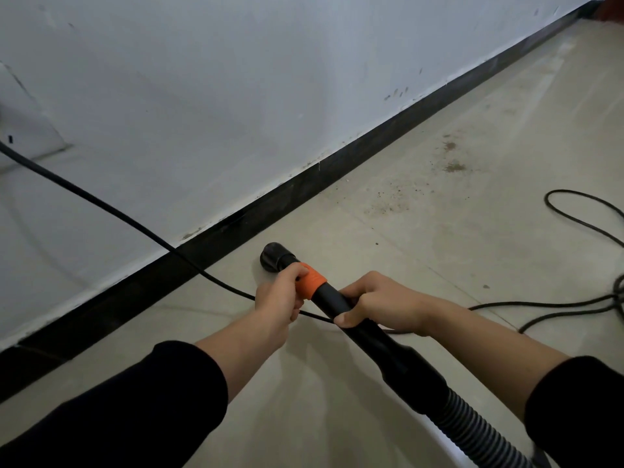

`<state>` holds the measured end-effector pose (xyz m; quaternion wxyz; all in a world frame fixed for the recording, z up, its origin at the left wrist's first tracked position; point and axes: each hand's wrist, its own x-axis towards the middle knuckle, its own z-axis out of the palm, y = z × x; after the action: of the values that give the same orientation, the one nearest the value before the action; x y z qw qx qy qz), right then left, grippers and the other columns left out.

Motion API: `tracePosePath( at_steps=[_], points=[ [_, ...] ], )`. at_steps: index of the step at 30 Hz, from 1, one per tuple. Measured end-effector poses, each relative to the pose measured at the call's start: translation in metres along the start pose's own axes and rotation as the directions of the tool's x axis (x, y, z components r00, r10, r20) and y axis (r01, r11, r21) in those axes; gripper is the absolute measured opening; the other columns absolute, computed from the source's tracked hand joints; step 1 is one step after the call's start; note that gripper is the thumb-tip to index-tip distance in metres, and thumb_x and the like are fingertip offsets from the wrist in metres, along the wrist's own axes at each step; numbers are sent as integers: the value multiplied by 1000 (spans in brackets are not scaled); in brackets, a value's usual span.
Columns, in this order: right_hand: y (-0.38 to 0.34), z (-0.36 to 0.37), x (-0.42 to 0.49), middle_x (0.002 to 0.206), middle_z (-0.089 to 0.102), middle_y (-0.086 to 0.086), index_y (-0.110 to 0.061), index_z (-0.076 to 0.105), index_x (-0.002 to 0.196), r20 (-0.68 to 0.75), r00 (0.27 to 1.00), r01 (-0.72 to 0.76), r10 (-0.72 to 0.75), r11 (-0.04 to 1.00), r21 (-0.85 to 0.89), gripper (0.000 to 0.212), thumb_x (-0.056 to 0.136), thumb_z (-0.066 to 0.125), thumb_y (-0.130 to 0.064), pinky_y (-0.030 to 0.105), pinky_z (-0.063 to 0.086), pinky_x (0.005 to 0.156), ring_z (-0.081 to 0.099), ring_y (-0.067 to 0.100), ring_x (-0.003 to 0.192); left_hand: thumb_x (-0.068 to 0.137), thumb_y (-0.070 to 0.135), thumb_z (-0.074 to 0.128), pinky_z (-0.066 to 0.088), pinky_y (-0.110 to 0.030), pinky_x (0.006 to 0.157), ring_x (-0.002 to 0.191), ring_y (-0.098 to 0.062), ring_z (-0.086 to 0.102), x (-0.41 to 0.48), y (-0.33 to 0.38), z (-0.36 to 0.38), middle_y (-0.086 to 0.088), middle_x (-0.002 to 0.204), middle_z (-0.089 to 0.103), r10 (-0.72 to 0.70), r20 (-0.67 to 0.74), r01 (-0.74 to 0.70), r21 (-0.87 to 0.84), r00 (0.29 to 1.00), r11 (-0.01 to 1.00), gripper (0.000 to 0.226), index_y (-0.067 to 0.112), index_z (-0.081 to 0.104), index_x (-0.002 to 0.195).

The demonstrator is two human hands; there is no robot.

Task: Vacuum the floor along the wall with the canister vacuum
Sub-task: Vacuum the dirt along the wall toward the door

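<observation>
Two hands: left hand [280, 298] wrapped round the orange collar [312, 281]; right hand [380, 307] clasping the black tube [341, 307].
Nozzle [274, 256]: apparently on the floor [439, 248], near the skirting [304, 187].
Cable [101, 201]: crosses under the tube; may snag.
Dirt [454, 167]: farther along the wall, unreached.
Hose [472, 430]: could kink.

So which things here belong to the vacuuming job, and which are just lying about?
Part of the job:
- vacuum wand, gripped by left hand and right hand
- nozzle
- ribbed hose
- dirt patches
- baseboard
- power cord

Lying about:
- paper on wall
</observation>
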<state>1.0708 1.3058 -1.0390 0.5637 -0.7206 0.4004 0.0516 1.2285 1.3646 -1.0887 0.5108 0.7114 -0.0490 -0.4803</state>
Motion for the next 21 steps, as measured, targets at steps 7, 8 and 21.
tracePosePath(
  at_steps=[7,8,21],
  points=[
    [8,-7,-8,67,54,5,6,70,92,-42,999,-32,33,999,13,19,80,70,-9,20,43,59,53,16,61,79,30,69,36,-25,53,50,-13,39,-3,-3,12,0,50,42,10,12,-10,14,1000,1000,24,11,55,74],
    [9,-9,-9,68,55,6,5,70,94,-53,998,-34,35,999,12,21,79,71,-9,22,43,61,54,16,62,79,30,69,36,-25,53,50,-13,38,-3,-3,17,1,50,42,11,20,-12,15,1000,1000,24,12,55,74],
    [25,-32,-30,70,61,9,-2,72,83,-191,978,-81,84,996,24,12,78,73,-13,31,50,68,59,20,64,83,30,68,40,-26,60,66,-16,47,-7,2,65,-7,71,52,8,118,-11,31,993,999,21,9,61,82]
  ],
)
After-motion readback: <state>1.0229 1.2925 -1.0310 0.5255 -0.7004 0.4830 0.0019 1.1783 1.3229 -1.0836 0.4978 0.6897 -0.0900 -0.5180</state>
